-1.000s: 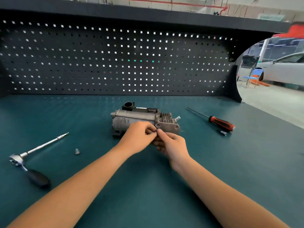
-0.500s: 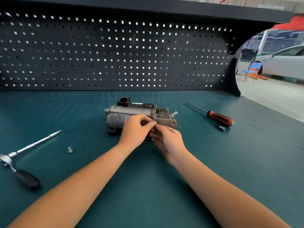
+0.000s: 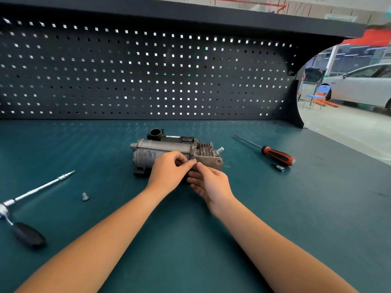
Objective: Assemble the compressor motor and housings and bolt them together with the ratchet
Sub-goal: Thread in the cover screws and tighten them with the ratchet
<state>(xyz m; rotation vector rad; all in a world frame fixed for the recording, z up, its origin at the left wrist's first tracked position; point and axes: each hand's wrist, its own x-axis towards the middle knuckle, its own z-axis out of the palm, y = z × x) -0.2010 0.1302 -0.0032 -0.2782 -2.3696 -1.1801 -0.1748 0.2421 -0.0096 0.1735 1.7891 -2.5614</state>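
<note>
While the compressor (image 3: 163, 153) lies on its side mid-bench, motor can towards 9 o'clock and finned housing (image 3: 206, 150) towards 3, both hands meet at its near flange. The left hand (image 3: 169, 172) pinches a bolt (image 3: 194, 160) seated in the flange hole. The right hand (image 3: 211, 183) lies against the housing's near face, its forefinger tip touching the left's; whether it grips cannot be told. The ratchet (image 3: 21, 210) and a loose bolt (image 3: 85, 196) lie at 8 o'clock, and a red-handled screwdriver (image 3: 275, 155) at 3.
</note>
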